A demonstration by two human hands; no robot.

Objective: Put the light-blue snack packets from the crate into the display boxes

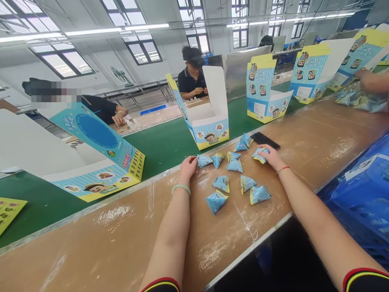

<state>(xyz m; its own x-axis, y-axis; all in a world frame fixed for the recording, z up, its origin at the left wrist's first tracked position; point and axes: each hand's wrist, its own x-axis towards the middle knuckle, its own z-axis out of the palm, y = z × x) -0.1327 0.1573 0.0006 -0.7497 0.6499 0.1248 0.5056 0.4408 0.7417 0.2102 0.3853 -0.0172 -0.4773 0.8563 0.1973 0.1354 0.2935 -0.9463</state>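
Small blue-and-yellow pyramid-shaped packets lie in a loose group on the brown tabletop. My left hand is at the group's far left, its fingers closed at the end of one blue packet. On the right, my right hand grips another packet, its thumb and fingers around it. Between the hands lie several more, among them a packet and a packet farther back. Closer to me are a packet and a packet.
A black phone lies beside my right hand. Open printed cartons stand along the green conveyor belt, including a carton ahead and a large carton at left. Blue crates stand at right. Other people work across the belt and at far right.
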